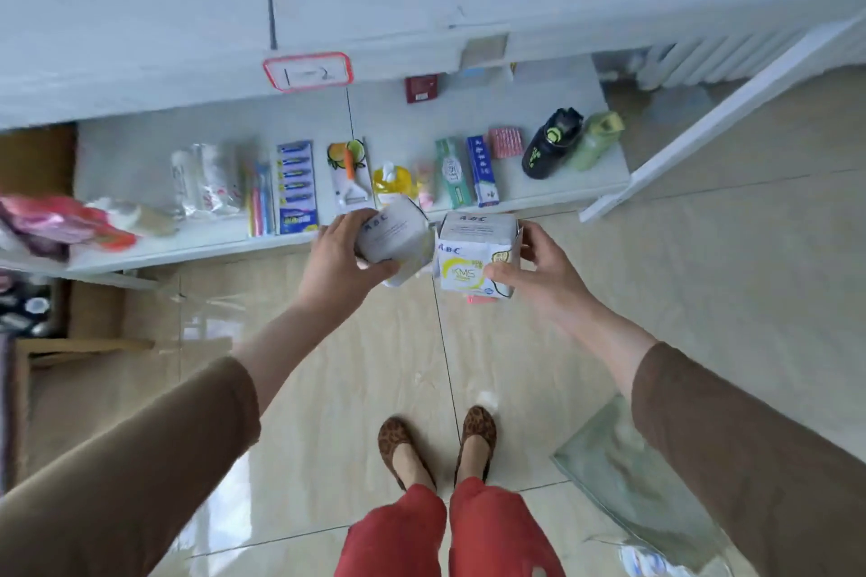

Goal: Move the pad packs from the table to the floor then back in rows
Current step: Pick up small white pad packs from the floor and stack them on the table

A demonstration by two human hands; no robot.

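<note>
You hold two pad packs in the air above the tiled floor [356, 389], just in front of the edge of the low white table [197, 244]. The left pad pack [396, 239] is tilted, its white face with blue "ABC" lettering turned up, and your left hand [339, 262] wraps round it from the near side, thumb curled under its lower edge and fingers closed behind it. The right pad pack [475, 251] sits more squarely, white with yellow-green print on its front; your right hand [532, 269] pinches it, thumb across the front lower corner and fingers curled round the far right side. The two packs are just beside each other, corners nearly meeting; whether they touch cannot be told. Something small and pink [481, 298] shows under the right pack, too hidden to identify. Behind the packs the table carries a row of goods: a clear bag [206, 178], toothbrushes [262, 197], a blue card of blades [296, 187], a peeler on a fruit-print card [350, 176], a yellow pouch [391, 185], a green toothpaste box [452, 173], a blue box [482, 171], a black bottle [553, 143] and a green bottle [595, 141]. Below, your leopard-print shoes [438, 445] stand on the tiles.
</note>
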